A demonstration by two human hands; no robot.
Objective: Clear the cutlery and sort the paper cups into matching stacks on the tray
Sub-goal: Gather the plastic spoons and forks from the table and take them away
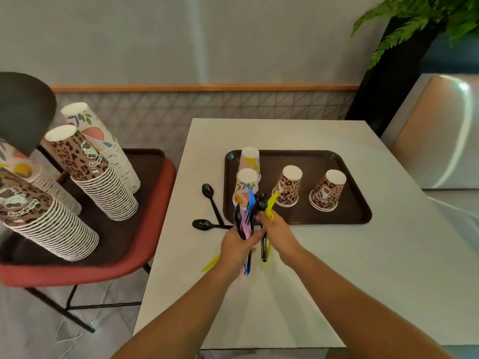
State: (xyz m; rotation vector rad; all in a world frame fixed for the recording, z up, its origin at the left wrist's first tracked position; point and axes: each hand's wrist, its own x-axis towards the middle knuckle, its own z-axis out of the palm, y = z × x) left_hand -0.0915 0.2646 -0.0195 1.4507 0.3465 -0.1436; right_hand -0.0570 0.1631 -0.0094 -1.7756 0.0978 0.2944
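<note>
Hands: left gripping cutlery bundle, right holding yellow fork plus a black piece. Step: clearing cutlery. Next: two spoons on worktop; cups unsorted on tray.

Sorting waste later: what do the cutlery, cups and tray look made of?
Black spoons: glossy moulded plastic, by their shine. Leopard cup: printed paper, matte, with a rolled rim. Tray: dark brown, likely hard plastic with a faint sheen; hard to tell.
</note>
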